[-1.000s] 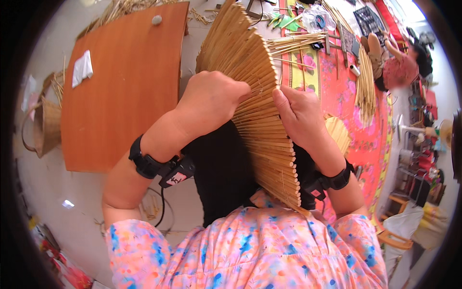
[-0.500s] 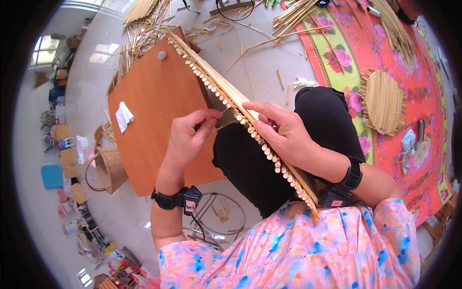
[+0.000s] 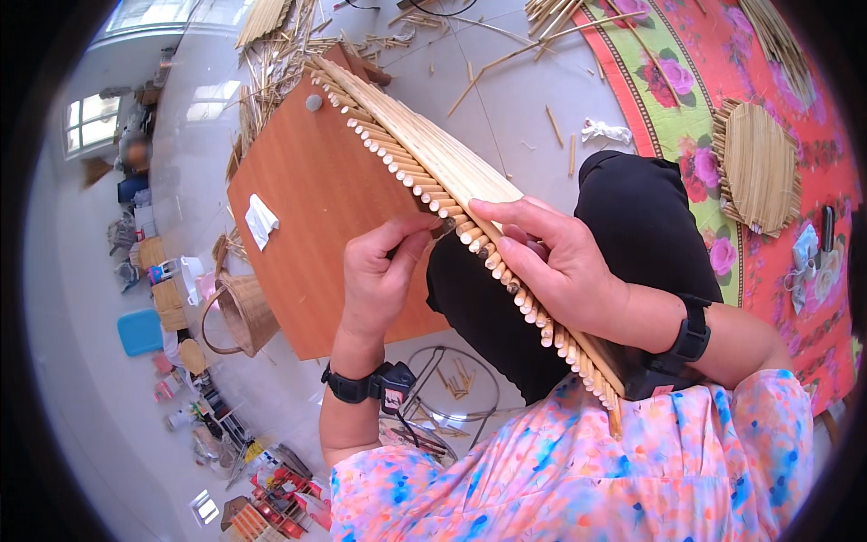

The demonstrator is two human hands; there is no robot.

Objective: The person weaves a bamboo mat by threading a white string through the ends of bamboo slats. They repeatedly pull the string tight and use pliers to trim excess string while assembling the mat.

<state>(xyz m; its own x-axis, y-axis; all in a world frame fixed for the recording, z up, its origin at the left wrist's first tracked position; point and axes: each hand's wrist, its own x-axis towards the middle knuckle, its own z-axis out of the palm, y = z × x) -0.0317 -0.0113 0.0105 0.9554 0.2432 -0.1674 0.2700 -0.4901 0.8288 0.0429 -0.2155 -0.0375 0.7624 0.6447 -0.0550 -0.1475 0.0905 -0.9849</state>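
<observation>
A stalk panel [image 3: 429, 135] slants over the person's lap, its far end at the counter's upper corner and its near end against the patterned top [image 3: 578, 470]; whether the far end rests on the counter [image 3: 316, 244] cannot be told. The right hand [image 3: 569, 275] grips the panel at mid-length, thumb near the row of round stalk ends, other fingers on the pale flat side. The left hand [image 3: 377, 275] has thumb and forefinger drawn together at those ends; whether they grip a thread, a stalk or nothing is too small to tell. Handling this row well probably calls for a firm right hold close to the spot being worked, small left-hand movements, and light pressure so the stalks neither split nor slip out of line. Black trousers [image 3: 632, 208] lie beneath. A white tissue [image 3: 261, 221] lies near the counter's left edge, with a wicker basket [image 3: 250, 314] beyond on the floor. To the right, an eight-sided straw mat [image 3: 759, 167] lies on the floral cloth [image 3: 722, 257].
</observation>
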